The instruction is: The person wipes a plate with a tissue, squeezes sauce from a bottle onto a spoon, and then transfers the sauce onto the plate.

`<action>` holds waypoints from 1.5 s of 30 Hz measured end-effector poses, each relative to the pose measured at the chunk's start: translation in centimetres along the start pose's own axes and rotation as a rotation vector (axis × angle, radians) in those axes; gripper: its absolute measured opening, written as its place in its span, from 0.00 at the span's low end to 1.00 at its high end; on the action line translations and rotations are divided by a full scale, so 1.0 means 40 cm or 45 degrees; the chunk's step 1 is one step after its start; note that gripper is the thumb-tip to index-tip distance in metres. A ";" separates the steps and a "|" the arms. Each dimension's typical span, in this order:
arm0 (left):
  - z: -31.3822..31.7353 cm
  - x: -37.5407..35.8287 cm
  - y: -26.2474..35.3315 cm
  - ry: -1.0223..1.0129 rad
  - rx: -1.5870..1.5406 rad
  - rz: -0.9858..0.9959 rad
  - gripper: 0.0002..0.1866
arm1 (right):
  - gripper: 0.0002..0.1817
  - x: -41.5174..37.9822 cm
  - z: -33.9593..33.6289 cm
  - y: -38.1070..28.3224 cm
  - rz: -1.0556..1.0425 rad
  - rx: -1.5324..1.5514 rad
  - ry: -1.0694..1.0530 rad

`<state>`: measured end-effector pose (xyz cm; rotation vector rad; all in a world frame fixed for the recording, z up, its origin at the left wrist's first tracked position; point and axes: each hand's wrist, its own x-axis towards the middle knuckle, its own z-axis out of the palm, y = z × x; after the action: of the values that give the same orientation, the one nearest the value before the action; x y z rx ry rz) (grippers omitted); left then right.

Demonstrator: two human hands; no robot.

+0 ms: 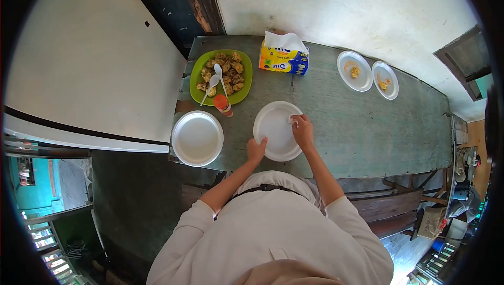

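A round white plate (278, 127) lies on the table in front of me. My left hand (256, 150) grips its near left rim, with the thumb over the edge. Pinched in my right hand (303, 131) is a small white tissue (293, 120), held at the plate's right inner edge. To the left stands a stack of white plates (197, 138); how many it holds cannot be told. Behind that, a green plate (196, 89) bears fried food pieces (237, 68) and two white spoons (219, 70). A small red-capped bottle (223, 106) stands beside the green plate.
A yellow and blue tissue pack (284, 60) sits by the wall at the back. Two oval white plates (347, 79) with food portions are at the back right. The green table (362, 138) borders a wall, and a wooden bench (383, 206) is along its near side.
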<state>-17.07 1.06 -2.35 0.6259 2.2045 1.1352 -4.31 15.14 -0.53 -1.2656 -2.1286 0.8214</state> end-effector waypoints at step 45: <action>0.042 0.017 -0.088 -0.139 -0.284 -0.218 0.16 | 0.11 0.018 0.012 0.037 -0.169 -0.316 -0.202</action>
<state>-16.94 0.58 -6.29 0.3873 1.9632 1.2057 -4.12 16.24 -1.82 -1.1957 -2.4749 0.6347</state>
